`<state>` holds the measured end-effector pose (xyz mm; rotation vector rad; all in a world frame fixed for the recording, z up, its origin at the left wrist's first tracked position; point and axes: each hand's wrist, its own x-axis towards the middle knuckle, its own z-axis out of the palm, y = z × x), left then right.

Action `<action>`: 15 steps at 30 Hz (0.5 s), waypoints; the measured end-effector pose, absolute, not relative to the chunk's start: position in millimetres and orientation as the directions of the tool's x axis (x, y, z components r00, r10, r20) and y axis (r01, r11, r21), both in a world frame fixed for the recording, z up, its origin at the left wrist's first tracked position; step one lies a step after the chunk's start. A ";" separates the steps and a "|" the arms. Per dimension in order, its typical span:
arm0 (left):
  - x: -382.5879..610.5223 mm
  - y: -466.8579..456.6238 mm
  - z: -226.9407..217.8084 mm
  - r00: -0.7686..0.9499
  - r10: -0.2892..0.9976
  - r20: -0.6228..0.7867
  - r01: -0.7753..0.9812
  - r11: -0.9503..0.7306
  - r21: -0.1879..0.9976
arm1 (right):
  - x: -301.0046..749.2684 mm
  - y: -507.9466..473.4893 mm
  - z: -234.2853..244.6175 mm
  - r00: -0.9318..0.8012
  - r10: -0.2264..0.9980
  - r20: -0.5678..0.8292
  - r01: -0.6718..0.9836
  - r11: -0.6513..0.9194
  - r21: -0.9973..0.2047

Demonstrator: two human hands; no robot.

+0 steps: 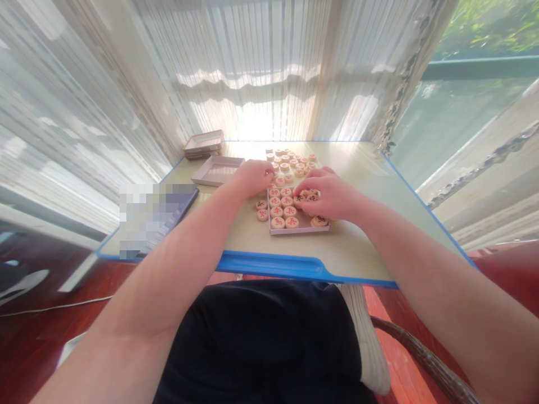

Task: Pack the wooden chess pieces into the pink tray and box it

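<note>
A shallow open box point(300, 229) holds round wooden xiangqi pieces. Red-marked ones stand in rows on its left side, and a black-marked piece point(320, 220) lies in its near right corner. My right hand point(326, 192) reaches over the box, thumb and fingers closed about a black-marked xiangqi piece point(299, 200). Beyond the box's far left corner is my left hand point(254, 175), its fingers curled together beside the loose pieces point(285, 166); its fingertips are partly hidden, so what they hold cannot be made out. Two loose pieces point(261, 210) lie against the box's left side.
Left of my left hand lies an empty shallow tray point(218, 170), with stacked boxes point(204, 144) behind it. A dark flat device point(170, 216), partly pixelated, rests at the table's left. The table point(362, 252) has a blue edge; curtains hang behind it.
</note>
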<state>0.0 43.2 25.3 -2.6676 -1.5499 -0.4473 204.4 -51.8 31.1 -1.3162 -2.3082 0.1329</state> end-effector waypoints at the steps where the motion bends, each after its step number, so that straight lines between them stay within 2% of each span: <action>1: 0.0 43.1 25.5 0.466 0.847 0.256 0.855 -0.506 0.116 | 204.6 -51.6 30.8 -0.425 0.832 0.358 0.790 0.534 -0.303; 15: 0.4 38.2 29.4 0.476 0.844 0.247 0.851 -0.513 0.113 | 207.4 -48.8 27.7 -0.439 0.820 0.366 0.789 0.547 -0.280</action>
